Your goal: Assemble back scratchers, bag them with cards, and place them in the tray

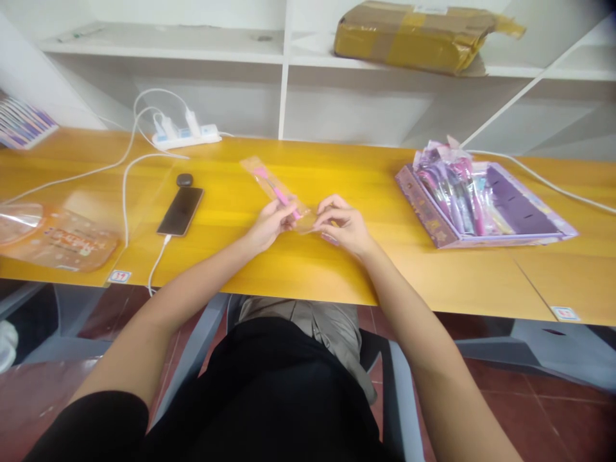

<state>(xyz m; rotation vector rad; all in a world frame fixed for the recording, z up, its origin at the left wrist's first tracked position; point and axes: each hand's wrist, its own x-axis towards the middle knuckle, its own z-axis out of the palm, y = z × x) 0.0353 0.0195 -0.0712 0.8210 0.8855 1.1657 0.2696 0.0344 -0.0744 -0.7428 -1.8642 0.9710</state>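
Observation:
My left hand (274, 223) is closed on a slim pink pen-like item (278, 191) inside a clear plastic sleeve (252, 164). The sleeve slants up and left from my fingers, above the yellow-brown table (337, 170). My right hand (341, 224) pinches the sleeve's near end with thumb and forefinger, its other fingers curled. The exact kind of the pink item is too blurred to tell. To the right stands a purple patterned box (437, 224) with several wrapped pink and purple pen-like items (457, 189) in its left part.
A phone (181, 212) on a white cable and a small black case (184, 180) lie left. Behind them sits a power strip (187, 136). An orange plastic bag (72, 240) is at far left. A taped parcel (409, 37) rests on the shelf (192, 43).

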